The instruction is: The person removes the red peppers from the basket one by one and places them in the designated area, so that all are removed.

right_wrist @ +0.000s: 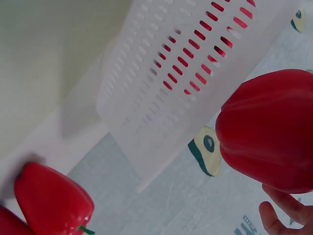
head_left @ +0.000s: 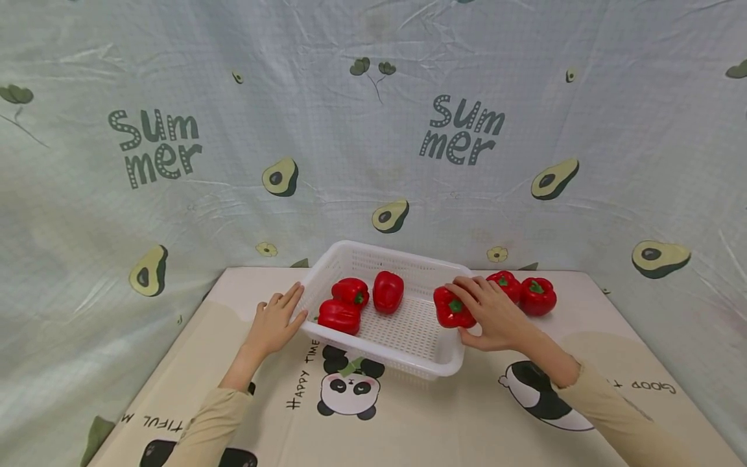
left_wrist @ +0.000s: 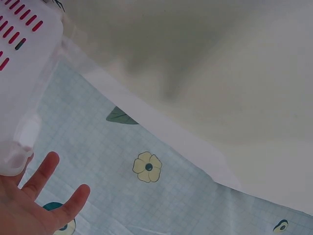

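My right hand point(head_left: 496, 318) grips a red bell pepper point(head_left: 453, 309), its green stem facing me, over the right wall of a white perforated plastic basket point(head_left: 403, 360). In the right wrist view the held bell pepper point(right_wrist: 271, 132) shows large beside the basket's outer wall point(right_wrist: 142, 98). Three more red bell peppers lie inside the basket: an upright one point(head_left: 388, 292) in the middle and two at the left, one point(head_left: 350, 292) behind the other point(head_left: 340, 316). With fingers spread, my left hand point(head_left: 273, 324) touches the basket's left rim.
Right of the basket, two red bell peppers point(head_left: 537, 297) stand on the table near its back edge, one partly behind my right hand. A panda-printed cloth point(head_left: 408, 421) covers the table point(head_left: 262, 415). Behind hangs a pale curtain point(head_left: 327, 130) with avocado prints.
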Demonstrator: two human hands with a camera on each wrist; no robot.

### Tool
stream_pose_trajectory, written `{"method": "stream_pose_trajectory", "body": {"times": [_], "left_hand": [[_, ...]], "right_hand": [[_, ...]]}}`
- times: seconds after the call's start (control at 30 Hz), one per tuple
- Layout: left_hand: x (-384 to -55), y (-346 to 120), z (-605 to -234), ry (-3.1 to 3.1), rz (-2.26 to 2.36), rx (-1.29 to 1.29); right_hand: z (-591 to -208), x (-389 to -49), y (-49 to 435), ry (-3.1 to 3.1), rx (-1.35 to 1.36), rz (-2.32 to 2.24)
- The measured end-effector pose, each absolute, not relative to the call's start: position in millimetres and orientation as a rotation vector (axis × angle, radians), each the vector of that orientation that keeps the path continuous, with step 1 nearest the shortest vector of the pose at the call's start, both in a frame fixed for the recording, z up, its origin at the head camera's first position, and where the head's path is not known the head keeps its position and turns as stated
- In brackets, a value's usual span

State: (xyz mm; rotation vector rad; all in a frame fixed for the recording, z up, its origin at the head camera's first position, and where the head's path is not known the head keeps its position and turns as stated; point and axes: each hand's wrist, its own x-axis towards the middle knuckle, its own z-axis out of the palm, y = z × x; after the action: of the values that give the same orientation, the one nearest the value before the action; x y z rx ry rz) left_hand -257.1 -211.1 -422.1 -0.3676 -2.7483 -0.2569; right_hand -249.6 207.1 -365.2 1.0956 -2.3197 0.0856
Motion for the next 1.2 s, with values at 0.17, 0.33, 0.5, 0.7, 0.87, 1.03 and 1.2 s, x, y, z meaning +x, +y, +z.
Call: {"method": "stream_pose_trajectory", "body": {"times": [0.17,0.33,0.5,0.7,0.87,1.03,1.2], "left_hand": [[-256,-211,-422,-2.748,-0.267,-0.368],[-257,-212,-423,-2.738,-0.267,-0.373],[-257,-211,-423,-2.731,-0.265,-0.375],[-257,-211,-423,-2.711,-0.262,-0.378],[-256,-211,-422,-2.730,-0.268,-0.374],[-257,-211,-422,-2.746,-0.276,-0.371],[-256,-210,-421,-2.737,-0.261,-0.371]], "right_hand": [[-365,-247,218,-2.284,1.065,0.109],[-367,-246,229,-2.283,1.022,0.125],[-368,-244,239,-2.285,0.980,0.121],[-371,-243,251,-2.329,0.933,0.107],[-375,-243,260,-2.348,0.927,0.099],[-380,-243,270,-2.351,0.927,0.087],[-386,-243,279,-2.369,0.895,0.073]]}}
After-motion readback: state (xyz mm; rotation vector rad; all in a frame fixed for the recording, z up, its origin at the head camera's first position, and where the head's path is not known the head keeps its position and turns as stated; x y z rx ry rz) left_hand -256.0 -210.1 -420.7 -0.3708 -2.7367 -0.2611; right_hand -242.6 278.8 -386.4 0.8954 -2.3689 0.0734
